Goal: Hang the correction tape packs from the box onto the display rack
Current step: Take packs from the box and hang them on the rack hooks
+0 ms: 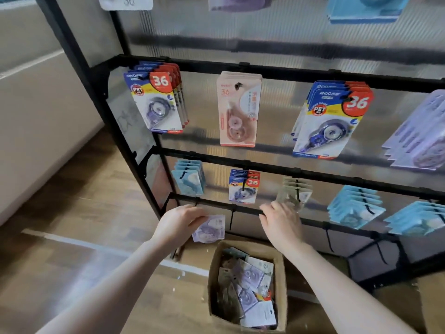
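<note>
Purple pack (210, 229) pinched in left hand (179, 221) fingers (201, 219).

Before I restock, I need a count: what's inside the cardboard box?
The cardboard box holds a loose pile of correction tape packs. Lower layers are covered, so no count.

- Blue pack on the right (332, 119): "JINUO", "PET", big "36".
- Blue pack on the left (155, 102): "PET", "36".
- Pink pack (237, 109): "36".
- White tag up top (126, 1): "36".
</note>
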### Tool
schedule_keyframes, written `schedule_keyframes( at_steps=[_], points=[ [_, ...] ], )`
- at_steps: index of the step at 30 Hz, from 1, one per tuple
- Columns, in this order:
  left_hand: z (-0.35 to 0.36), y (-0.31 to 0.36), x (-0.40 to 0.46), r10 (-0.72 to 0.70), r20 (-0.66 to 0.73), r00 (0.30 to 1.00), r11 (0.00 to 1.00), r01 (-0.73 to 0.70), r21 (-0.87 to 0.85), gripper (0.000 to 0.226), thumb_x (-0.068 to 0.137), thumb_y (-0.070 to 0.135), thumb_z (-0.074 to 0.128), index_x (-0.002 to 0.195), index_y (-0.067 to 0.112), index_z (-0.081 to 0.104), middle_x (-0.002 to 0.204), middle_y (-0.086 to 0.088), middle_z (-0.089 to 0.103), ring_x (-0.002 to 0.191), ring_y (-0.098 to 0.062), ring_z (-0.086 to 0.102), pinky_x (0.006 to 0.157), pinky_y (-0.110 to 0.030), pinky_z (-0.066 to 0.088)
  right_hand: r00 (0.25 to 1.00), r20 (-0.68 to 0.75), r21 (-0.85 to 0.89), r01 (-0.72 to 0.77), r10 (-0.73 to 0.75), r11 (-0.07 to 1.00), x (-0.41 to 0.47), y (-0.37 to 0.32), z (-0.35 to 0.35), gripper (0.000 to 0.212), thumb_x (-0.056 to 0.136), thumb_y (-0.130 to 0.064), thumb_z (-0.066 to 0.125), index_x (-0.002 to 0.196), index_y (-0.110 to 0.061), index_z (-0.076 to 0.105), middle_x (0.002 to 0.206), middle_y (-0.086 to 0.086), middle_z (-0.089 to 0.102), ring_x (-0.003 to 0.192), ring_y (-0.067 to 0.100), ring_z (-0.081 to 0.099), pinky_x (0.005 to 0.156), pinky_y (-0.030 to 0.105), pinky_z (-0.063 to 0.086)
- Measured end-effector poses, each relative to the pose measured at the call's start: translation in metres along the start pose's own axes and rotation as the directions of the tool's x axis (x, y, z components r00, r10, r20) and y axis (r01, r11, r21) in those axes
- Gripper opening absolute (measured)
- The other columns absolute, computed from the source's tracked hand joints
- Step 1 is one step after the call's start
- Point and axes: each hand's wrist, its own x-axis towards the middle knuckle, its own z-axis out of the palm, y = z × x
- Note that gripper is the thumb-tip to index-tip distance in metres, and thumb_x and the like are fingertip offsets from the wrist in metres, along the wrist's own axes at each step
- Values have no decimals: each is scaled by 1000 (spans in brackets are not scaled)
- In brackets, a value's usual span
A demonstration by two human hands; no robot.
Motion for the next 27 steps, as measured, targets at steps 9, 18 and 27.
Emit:
schedule_keyframes(
  at_steps=[9,18,27],
  points=[
    [37,-52,-5,-81,8,997,996,81,-43,8,85,23,67,89,21,73,81,8,65,68,-11,58,53,-8,30,998,26,-1,65,-65,998,18,-18,60,21,87,-19,64,106,-13,68,97,5,67,90,23,63,78,35,51],
    [171,-189,-15,-86,-63,994,996,85,-31,10,84,19,67,90,17,74,76,12,53,69,-10,50,55,-10,29,983,-84,33,166,-163,986,43,-22,251,30,96,-23,48,123,-15,59,117,4,59,111,23,53,91,35,44],
    [283,-276,-6,49,-231,972,999,-52,-7,12,81,12,69,92,12,75,83,6,62,76,-12,54,68,-24,40,909,-343,-60,232,-238,971,75,-18,376,16,83,-11,69,99,-7,69,96,12,68,89,30,64,76,37,52]
  ],
)
